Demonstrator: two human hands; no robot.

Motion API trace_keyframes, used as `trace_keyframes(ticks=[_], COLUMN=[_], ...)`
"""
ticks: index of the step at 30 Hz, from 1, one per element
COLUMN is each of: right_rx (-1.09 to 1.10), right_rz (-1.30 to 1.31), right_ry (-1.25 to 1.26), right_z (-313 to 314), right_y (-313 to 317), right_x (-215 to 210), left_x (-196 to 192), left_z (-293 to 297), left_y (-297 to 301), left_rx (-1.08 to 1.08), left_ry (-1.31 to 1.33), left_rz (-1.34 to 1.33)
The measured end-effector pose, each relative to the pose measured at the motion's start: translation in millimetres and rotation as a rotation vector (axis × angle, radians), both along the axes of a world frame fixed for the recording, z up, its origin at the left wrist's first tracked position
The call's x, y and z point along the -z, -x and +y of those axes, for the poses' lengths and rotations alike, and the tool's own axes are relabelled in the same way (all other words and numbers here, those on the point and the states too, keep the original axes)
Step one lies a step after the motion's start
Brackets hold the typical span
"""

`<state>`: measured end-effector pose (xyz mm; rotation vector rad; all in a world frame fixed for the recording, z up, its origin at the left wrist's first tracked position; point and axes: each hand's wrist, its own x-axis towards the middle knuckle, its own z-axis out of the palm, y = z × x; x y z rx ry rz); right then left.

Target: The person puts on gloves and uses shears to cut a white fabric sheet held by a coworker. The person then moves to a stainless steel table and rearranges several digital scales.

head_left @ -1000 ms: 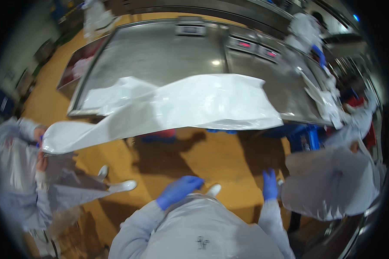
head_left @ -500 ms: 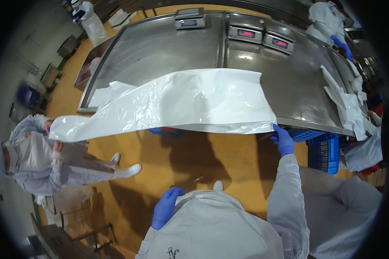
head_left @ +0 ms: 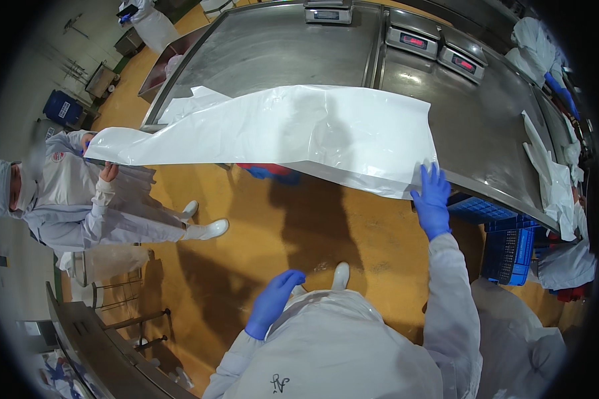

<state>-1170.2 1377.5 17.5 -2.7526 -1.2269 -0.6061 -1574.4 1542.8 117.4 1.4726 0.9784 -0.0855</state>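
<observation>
A: Head view, fig. legend pls. What does the R hand [head_left: 432, 203] have?

B: R hand, blue glove, arm stretched up toward 1 o'clock. Fingers spread nearly flat, resting on the near R corner of the white plastic sheet [head_left: 299, 136]. Whether thumb pinches the edge from below: can't tell.

A: And the L hand [head_left: 273, 302]?

B: Blue glove too, low at approx. 7 o'clock from centre, close to the body. Fingers loosely curled, nothing in it, well apart from the sheet.

A: Where's the sheet?

B: Spans the middle of the pic. Far part lies on the steel table [head_left: 279, 53]; near part overhangs the table edge above the orange floor [head_left: 246, 226]. L end runs out to 9 o'clock, where a co-worker's hand [head_left: 108, 171] touches it from below.

A: Other items?

B: Three scales [head_left: 412, 38] at 12 o'clock on the table's far side. Blue crates [head_left: 506, 249] at 3–4 o'clock under the table. More white sheeting [head_left: 552, 186] draped at 3 o'clock, table's R end.
</observation>
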Motion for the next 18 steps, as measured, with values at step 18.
trace_keyframes(ticks=[18], right_rx=[-1.032], right_rz=[1.07], right_ry=[0.425], right_z=[7], right_y=[177], right_x=[-139], left_x=[-1], left_z=[-51], left_y=[31], left_rx=[-0.075], left_ry=[0.232], left_rz=[-0.404])
